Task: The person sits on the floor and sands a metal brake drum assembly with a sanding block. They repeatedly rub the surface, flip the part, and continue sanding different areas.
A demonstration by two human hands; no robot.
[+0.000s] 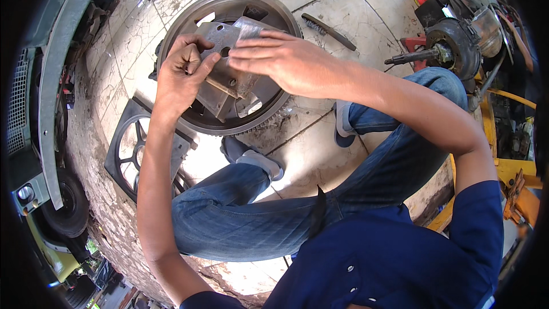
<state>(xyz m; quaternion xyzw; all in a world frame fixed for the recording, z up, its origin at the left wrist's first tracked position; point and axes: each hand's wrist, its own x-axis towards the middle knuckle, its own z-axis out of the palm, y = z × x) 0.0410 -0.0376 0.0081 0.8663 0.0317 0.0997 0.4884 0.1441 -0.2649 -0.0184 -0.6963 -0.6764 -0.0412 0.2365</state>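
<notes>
A large round metal wheel [182,27] with a toothed rim lies on the tiled floor before me. Over it is a grey metal plate [213,32] with round holes. My left hand [184,74] grips the plate's left edge, fingers curled, thumb along its face. My right hand [274,62] lies flat on the plate's right part, fingers stretched out side by side. Beyond those fingers a pale grey flat piece [250,24] shows; whether it is separate from the plate I cannot tell. A thin light-brown strip [222,87] crosses the plate's near part.
A dark brush-like tool [329,30] lies on the floor right of the wheel. By my left forearm sits a black fan shroud-like frame [127,154]. Machine parts with a protruding shaft [413,57] stand at right. A vehicle's tyre [66,203] is at far left.
</notes>
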